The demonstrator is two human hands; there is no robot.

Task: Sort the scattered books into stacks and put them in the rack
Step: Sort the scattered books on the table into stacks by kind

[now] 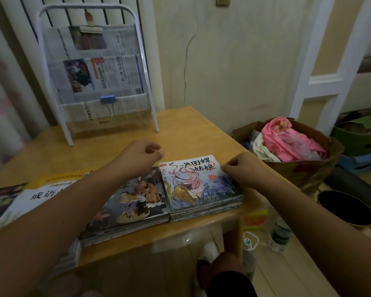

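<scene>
Stack of thin glossy picture books sits at wooden table's near right edge. Your right hand pinches its top cover's right edge; left hand hovers, loosely curled, empty. Slippery, floppy: grip whole stack by both sides.

Dim, warm indoor light — soft focus, wide-angle bending at the edges.
</scene>
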